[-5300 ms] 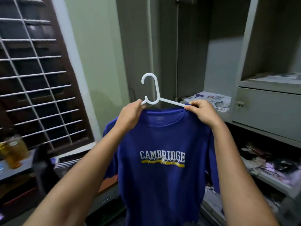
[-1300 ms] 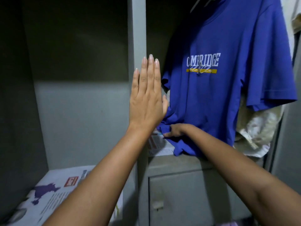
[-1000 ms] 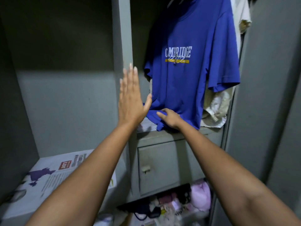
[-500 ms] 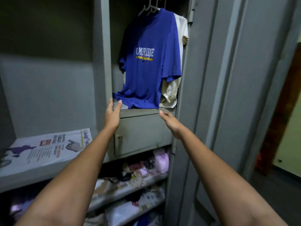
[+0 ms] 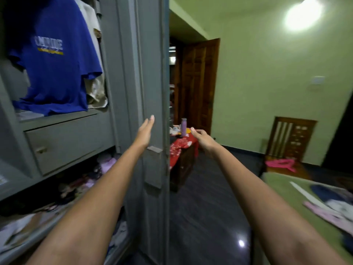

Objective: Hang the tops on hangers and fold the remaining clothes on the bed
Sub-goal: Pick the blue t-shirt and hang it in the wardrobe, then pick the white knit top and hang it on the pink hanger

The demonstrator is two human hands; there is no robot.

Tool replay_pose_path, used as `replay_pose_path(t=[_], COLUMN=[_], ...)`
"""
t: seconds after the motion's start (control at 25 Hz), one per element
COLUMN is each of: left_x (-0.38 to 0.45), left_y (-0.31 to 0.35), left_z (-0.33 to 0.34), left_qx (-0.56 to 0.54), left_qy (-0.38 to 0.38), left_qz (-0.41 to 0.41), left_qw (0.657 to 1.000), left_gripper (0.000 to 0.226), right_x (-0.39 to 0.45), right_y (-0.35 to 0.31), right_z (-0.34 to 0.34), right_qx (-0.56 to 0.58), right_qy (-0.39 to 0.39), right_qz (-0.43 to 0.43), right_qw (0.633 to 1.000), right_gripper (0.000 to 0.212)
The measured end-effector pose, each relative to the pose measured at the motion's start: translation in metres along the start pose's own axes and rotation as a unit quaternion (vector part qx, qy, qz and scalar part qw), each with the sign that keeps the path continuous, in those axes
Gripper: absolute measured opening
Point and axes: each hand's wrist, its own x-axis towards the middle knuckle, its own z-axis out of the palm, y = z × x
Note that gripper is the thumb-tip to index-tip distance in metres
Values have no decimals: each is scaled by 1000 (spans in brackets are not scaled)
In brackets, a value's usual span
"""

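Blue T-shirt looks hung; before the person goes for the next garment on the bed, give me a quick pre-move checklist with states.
1. Blue T-shirt hanging inside the wardrobe: ok; its hanger is out of frame.
2. T-shirt hem hanging free: not ok, it bunches on the ledge above the drawer.
3. Left hand empty: ok, fingers straight.
4. Right hand empty: ok, fingers relaxed.
5. Clothes remaining on the bed: ok, several visible.
6. Spare hanger: cannot tell; pink hangers seem to lie beyond the bed, blurred.
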Motion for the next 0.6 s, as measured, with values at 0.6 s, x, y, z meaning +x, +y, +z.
replay_pose_path(t=[0.6], left_x=[69], left_y=[-16], left_z=[277], left_qx=[-51], left_qy=[-212], left_qz=[12], left_qw=[976], left_gripper=[69], right_x=[-19], right_y=[71], right_z=[-268], right_qx=[-47], right_qy=[203], right_qz=[99], right_qw=[973], right_gripper=[70])
